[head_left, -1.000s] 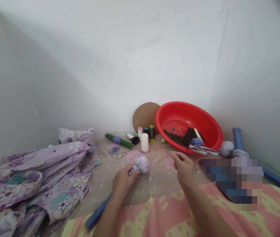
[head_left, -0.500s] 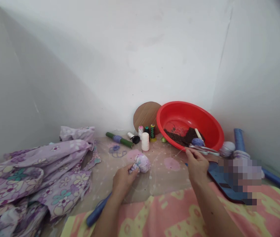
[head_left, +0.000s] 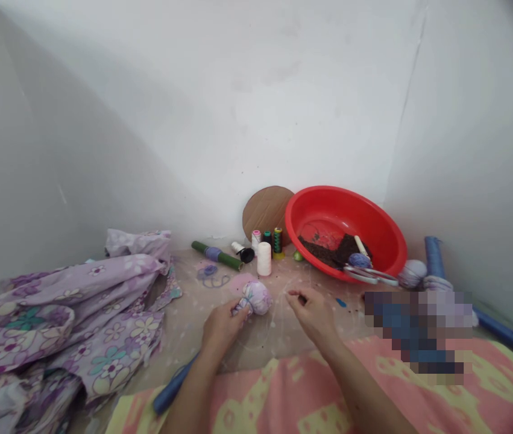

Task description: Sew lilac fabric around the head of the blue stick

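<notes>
My left hand (head_left: 225,325) grips a round, stuffed cloth ball (head_left: 258,298) by its gathered neck, which is tied with bluish thread. The ball's lilac floral cloth resembles the fabric heap on the left. To its right, my right hand (head_left: 313,310) is closed in a pinch, its fingertips apart from the ball. The fine thread in that pinch showed half a second ago; now it is too thin to make out clearly. Behind the ball stands a white thread cone (head_left: 264,259). A loose coil of purple yarn (head_left: 211,271) lies farther left.
Floral fabric (head_left: 102,325) is heaped at left. A red basin (head_left: 346,199) leans at the back right, with scissors (head_left: 369,275) at its rim. A green tube (head_left: 217,255), small thread spools (head_left: 278,241) and a cardboard disc (head_left: 263,211) are near the wall. A patterned cloth (head_left: 278,392) covers the front.
My right hand has come left and slightly nearer, from beside the basin to close by the ball. My left hand keeps its hold on the ball almost in place.
</notes>
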Demonstrator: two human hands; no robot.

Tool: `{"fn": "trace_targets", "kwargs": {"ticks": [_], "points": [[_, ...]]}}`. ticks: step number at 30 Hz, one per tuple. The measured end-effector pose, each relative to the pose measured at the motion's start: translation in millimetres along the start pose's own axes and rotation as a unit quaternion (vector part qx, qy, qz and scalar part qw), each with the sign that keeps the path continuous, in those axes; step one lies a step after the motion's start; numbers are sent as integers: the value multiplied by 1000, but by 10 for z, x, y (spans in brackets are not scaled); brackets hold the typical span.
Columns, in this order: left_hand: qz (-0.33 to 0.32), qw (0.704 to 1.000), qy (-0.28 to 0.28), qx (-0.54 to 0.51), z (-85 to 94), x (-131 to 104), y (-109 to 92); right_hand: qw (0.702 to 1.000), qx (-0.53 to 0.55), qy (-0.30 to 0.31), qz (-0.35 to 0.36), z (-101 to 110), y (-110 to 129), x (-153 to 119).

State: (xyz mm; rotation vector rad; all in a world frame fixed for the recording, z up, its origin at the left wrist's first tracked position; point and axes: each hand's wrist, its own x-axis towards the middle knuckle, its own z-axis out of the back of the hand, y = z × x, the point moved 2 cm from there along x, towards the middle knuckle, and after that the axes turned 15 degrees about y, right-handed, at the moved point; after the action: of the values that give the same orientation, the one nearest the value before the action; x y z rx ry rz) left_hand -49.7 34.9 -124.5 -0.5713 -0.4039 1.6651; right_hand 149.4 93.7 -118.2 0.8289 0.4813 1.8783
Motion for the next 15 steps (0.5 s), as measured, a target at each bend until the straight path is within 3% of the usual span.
{"fn": "trace_targets", "kwargs": {"ticks": [6,10,15], "points": [[-29,999,3,-25,6,23,27,990,27,135,-36,-303,71,-25],[-36,999,6,-39,15,13,12,986,27,158,-51,-411,69,-8],[14,999,9,-48,36,10,-5,983,66,160,-52,-513,34,36]]}}
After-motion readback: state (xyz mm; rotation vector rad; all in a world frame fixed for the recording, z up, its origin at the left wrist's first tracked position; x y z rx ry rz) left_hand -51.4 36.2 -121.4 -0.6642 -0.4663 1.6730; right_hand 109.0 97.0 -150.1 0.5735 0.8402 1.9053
